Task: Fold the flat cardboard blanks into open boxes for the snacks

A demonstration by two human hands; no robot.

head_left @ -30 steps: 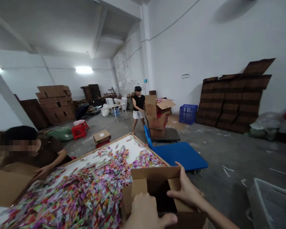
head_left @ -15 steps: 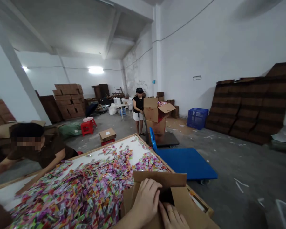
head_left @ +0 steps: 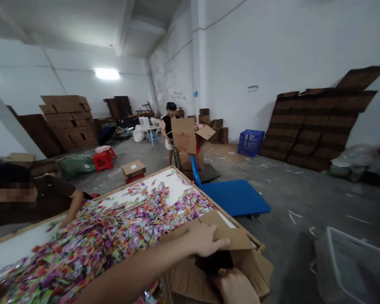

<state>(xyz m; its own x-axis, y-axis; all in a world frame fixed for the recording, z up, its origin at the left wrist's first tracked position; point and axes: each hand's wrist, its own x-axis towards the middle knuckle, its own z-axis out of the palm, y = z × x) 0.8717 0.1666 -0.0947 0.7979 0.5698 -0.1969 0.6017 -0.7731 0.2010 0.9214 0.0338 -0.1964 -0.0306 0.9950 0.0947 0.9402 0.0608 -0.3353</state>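
Note:
A cardboard box (head_left: pixel 190 276) stands at the near edge of the table, its flaps partly folded over a dark opening. My left hand (head_left: pixel 205 240) lies on the far flap, thumb stretched out and fingers spread over the cardboard. At the near side of the opening is my right hand (head_left: pixel 236 285), with a ring on one finger; its fingertips reach into the dark gap and are hidden. Left of the box, a large heap of small, colourful wrapped packets (head_left: pixel 114 236) covers much of the white, wood-edged table (head_left: pixel 177 183).
A person (head_left: pixel 55 194) leans over the table's left side, one arm at the packets. Beyond it are a blue trolley (head_left: pixel 237 196) and another person (head_left: pixel 167 126) behind a cart with a large open carton (head_left: pixel 183 137). A clear plastic bin (head_left: pixel 354 270) stands at the lower right.
The view has shifted right and down. My left hand has moved from the opening onto the far flap, which now leans inward. My right hand sits lower at the opening. The person by the cart has turned.

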